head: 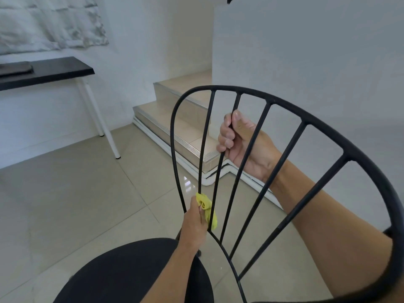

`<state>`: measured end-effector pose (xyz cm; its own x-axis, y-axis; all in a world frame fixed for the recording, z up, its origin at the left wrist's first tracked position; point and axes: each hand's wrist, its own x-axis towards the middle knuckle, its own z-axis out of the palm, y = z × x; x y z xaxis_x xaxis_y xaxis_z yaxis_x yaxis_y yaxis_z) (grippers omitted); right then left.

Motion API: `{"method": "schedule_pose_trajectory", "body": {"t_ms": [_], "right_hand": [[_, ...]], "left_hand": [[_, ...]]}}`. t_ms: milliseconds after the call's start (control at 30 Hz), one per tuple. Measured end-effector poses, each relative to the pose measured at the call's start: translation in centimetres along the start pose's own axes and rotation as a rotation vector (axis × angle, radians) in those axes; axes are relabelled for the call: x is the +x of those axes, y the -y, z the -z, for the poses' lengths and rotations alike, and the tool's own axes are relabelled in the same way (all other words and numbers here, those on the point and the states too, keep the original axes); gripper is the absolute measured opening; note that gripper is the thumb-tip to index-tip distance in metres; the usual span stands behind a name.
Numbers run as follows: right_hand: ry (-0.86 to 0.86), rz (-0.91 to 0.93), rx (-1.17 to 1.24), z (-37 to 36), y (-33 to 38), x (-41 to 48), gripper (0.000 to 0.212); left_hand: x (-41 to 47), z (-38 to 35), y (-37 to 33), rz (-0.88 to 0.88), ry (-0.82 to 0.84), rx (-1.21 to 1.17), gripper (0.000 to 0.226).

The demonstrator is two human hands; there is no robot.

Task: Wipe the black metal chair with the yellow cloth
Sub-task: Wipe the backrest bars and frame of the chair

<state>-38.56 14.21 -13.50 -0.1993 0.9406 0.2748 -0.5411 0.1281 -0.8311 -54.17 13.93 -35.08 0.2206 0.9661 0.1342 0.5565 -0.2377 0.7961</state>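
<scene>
With the right hand (238, 138) gripping a spindle (237, 101) to steady the black metal chair (240, 90), the left hand (194, 221), pinching the yellow cloth (206, 206) low on the backrest, should wrap each spindle snugly and slide full-length.

Soft, even daylight fills the room, bright but cool on the white wall (306, 51). A small glare spot shines on the floor tiles (188, 181); the light perhaps comes from the left. Shadows are faint. Wide-angle distortion bows the chair (328, 130) rim toward the right edge, and the upper-left hanging (50, 22) looks slightly soft.
</scene>
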Motion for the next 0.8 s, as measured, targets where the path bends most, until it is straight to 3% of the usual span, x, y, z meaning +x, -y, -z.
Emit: {"method": "schedule_pose_trajectory", "body": {"t_ms": [233, 400, 600, 800], "right_hand": [[-0.049, 0.004, 0.001, 0.3, -2.2, -0.6, 0.027], [-0.057, 0.008, 0.006, 0.1, -2.1, -0.8, 0.026], [-0.055, 0.004, 0.008, 0.0, -2.1, -0.9, 0.028], [-0.05, -0.001, 0.016, 0.0, -2.2, -0.9, 0.031]], "left_hand": [[0.3, 3.2, -2.6, -0.057, 0.083, -0.033, 0.014], [4.2, 7.6, -9.7, -0.202, -0.035, -0.111, 0.017], [8.6, 11.7, -17.0, -0.294, -0.073, -0.029, 0.021], [7.2, 9.9, -15.0, -0.325, -0.147, -0.125, 0.025]]}}
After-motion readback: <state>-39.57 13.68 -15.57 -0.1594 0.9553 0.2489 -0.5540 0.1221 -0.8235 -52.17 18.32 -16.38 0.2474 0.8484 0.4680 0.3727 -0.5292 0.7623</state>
